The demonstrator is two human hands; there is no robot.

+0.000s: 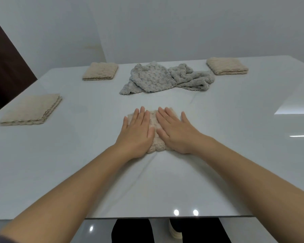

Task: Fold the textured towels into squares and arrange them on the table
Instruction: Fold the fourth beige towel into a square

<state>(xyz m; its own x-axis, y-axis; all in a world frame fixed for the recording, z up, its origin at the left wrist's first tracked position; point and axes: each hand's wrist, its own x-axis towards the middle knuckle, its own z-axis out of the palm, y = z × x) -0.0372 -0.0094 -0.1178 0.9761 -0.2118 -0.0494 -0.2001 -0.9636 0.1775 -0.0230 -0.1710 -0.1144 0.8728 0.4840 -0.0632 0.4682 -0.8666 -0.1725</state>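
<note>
Pressing beige towel [155,146] flat at table [165,186] centre, nearer front edge. Left hand [137,133] and right hand [175,132] lie palm-down on it, fingers straight and nearly together, thumbs splayed, nothing gripped. Left-edge square [31,109], far-left square [100,71] and far-right square [226,66] are folded. Grey towels [163,79] lie crumpled toward far edge. Advice: press evenly, smooth outward from middle, align layers, square corners before placing.
</note>
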